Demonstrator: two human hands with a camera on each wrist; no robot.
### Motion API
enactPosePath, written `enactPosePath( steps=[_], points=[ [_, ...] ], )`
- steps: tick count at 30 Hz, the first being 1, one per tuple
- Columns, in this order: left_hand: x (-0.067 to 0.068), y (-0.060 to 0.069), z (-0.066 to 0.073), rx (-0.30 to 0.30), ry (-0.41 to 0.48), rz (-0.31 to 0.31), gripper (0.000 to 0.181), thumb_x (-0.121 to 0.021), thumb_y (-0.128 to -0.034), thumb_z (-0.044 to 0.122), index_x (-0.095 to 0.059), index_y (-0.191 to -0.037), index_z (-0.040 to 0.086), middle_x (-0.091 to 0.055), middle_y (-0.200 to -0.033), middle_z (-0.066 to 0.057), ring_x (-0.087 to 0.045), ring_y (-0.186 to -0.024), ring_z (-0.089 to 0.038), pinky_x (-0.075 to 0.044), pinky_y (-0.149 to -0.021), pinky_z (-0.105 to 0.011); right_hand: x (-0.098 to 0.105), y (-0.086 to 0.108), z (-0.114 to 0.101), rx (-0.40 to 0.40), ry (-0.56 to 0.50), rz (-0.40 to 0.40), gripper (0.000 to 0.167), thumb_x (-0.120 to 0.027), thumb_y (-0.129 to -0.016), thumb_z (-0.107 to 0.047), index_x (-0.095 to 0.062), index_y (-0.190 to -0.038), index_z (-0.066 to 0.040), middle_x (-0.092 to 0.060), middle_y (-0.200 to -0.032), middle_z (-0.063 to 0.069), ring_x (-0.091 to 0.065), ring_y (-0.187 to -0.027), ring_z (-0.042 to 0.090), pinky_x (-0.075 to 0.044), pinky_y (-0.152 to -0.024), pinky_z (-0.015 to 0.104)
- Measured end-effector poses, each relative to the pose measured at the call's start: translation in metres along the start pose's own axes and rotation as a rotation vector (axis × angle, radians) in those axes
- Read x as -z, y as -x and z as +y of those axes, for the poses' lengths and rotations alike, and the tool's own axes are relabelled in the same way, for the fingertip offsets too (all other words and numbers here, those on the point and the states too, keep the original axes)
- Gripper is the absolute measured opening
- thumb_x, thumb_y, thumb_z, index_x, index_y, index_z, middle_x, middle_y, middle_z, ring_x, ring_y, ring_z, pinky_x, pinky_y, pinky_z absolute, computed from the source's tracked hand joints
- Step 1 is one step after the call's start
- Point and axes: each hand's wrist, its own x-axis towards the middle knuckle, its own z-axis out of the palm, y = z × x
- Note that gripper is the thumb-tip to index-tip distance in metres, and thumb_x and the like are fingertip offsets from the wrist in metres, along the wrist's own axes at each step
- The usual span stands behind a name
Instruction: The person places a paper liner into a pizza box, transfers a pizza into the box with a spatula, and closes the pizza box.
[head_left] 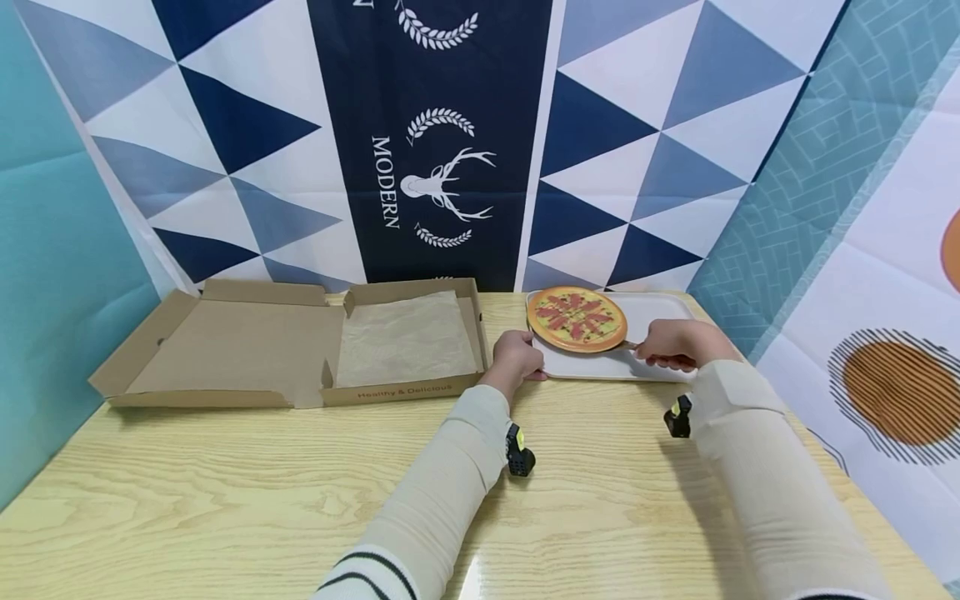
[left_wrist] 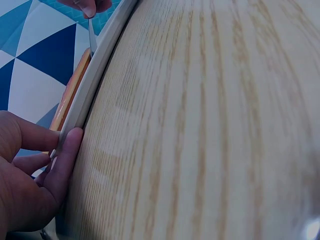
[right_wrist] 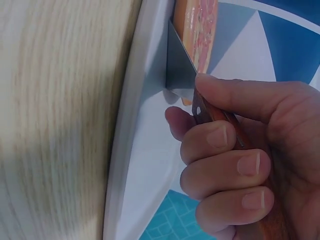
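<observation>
A round pizza (head_left: 576, 320) with red strips on top sits at the left side of a white tray (head_left: 660, 308). My right hand (head_left: 681, 342) grips the wooden handle of a pizza server (right_wrist: 181, 70). Its metal blade reaches in under the pizza's right edge; how far is hidden. The right wrist view shows the fingers curled round the handle. With thumb and fingers, my left hand (head_left: 516, 360) pinches the tray's near left corner, close beside the pizza.
Left of the tray lies a cardboard pizza box (head_left: 399, 392) with its lid folded out to the left. Crumpled paper (head_left: 408, 337) lines it. The wooden table (head_left: 225, 492) carries everything, and a patterned cloth (head_left: 442, 142) hangs behind.
</observation>
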Motion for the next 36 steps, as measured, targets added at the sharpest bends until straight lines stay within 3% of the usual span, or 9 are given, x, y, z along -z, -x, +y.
enactPosePath(
  steps=[6, 15, 22, 28, 36],
  points=[
    [-0.001, 0.004, 0.0, 0.0, 0.002, -0.008, 0.066, -0.057, -0.0808, -0.017, -0.053, -0.141, 0.01, -0.053, -0.139, -0.01, -0.058, -0.048, -0.017, -0.056, -0.05, -0.028, -0.007, 0.004, 0.001, -0.005, -0.044, 0.027, 0.033, -0.047, -0.099, -0.024, -0.054, -0.071, -0.008, -0.041, -0.055, -0.003, -0.035, -0.045, 0.008, -0.033, -0.045, 0.022],
    [-0.003, 0.0, -0.001, 0.005, -0.001, 0.004, 0.065, -0.057, -0.0809, -0.016, -0.054, -0.14, 0.01, -0.056, -0.134, -0.011, -0.058, -0.047, -0.017, -0.056, -0.05, -0.028, -0.014, 0.012, 0.003, -0.076, -0.167, 0.028, 0.036, -0.05, -0.098, -0.027, -0.049, -0.064, -0.014, -0.043, -0.053, -0.005, -0.04, -0.045, 0.006, -0.037, -0.047, 0.019],
    [-0.002, -0.001, -0.002, 0.01, 0.001, 0.014, 0.065, -0.058, -0.0808, -0.016, -0.054, -0.14, 0.011, -0.057, -0.132, -0.011, -0.058, -0.047, -0.017, -0.056, -0.049, -0.029, -0.026, 0.018, 0.009, -0.048, -0.231, 0.068, 0.037, -0.056, -0.097, -0.03, -0.053, -0.065, -0.012, -0.046, -0.055, -0.003, -0.041, -0.046, 0.007, -0.038, -0.047, 0.02],
    [-0.002, 0.0, -0.001, 0.004, -0.012, 0.021, 0.063, -0.058, -0.0812, -0.015, -0.055, -0.139, 0.01, -0.057, -0.132, -0.011, -0.058, -0.046, -0.016, -0.056, -0.049, -0.028, -0.037, 0.025, 0.011, -0.01, -0.202, 0.131, 0.037, -0.061, -0.094, -0.027, -0.051, -0.062, -0.013, -0.044, -0.054, -0.003, -0.039, -0.045, 0.008, -0.037, -0.046, 0.021],
    [-0.001, 0.0, 0.001, -0.01, -0.033, 0.038, 0.062, -0.057, -0.0816, -0.014, -0.056, -0.139, 0.011, -0.056, -0.134, -0.011, -0.057, -0.044, -0.016, -0.055, -0.047, -0.028, -0.036, 0.034, 0.012, 0.003, -0.196, 0.132, 0.04, -0.06, -0.095, -0.028, -0.049, -0.059, -0.014, -0.042, -0.052, -0.003, -0.037, -0.044, 0.008, -0.035, -0.045, 0.021]
  ],
)
